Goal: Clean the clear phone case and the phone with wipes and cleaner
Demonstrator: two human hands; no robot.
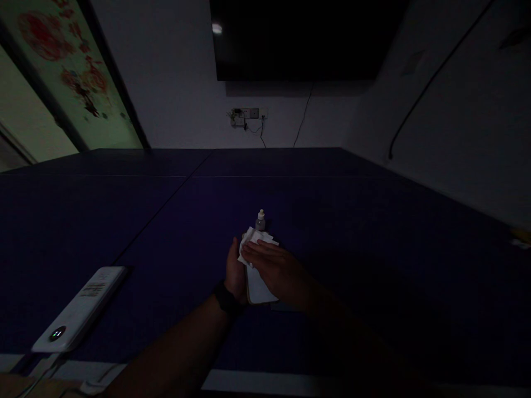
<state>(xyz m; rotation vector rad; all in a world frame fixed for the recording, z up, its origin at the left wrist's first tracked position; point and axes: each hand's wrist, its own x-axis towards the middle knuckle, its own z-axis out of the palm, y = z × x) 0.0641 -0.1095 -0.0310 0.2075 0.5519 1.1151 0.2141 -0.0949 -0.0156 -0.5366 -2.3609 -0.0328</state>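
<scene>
A phone with a pale white face and a thin tan edge lies in my left hand, whose thumb and palm run along its left side. My right hand presses a crumpled white tissue onto the upper part of the phone, its fingers laid together over the tissue. Just beyond the phone stands a small clear dropper bottle with a white cap. The fingers of my left hand under the phone are hidden, and a dark flat thing at the phone's lower right is too dim to name.
Dark blue table with thin lines across it. At the left lies a white power bank with a lit display and cables at its near end. A wall socket strip and a large black screen are on the far wall.
</scene>
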